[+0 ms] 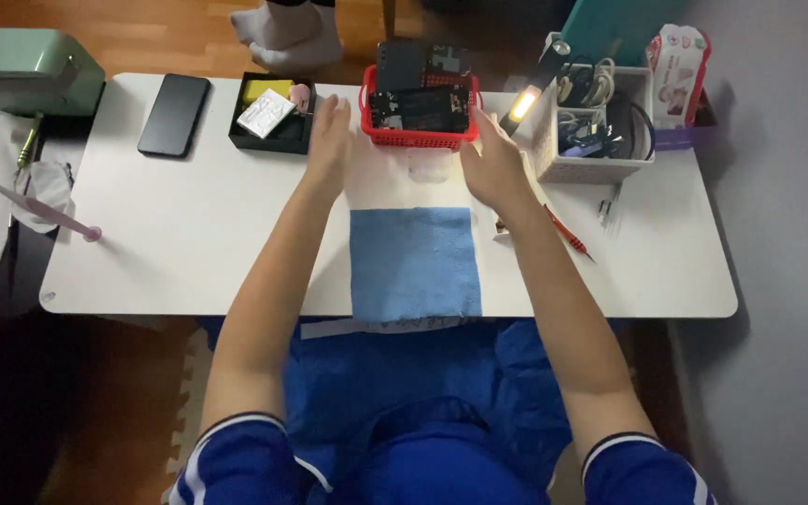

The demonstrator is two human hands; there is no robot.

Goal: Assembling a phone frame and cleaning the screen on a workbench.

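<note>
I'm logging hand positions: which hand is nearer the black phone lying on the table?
Left. The left hand lies right of the black phone, past the black tray; the right hand is beyond the red basket.

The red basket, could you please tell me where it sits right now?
In the head view the red basket stands at the far edge of the white table, between the left hand and right hand, just beyond the blue cloth.

A small red plastic basket (419, 137) with slatted walls is set upright at the far edge of the white table, just beyond a blue cloth. It is filled with dark flat electronic parts, some stood on edge above its rim.
</note>
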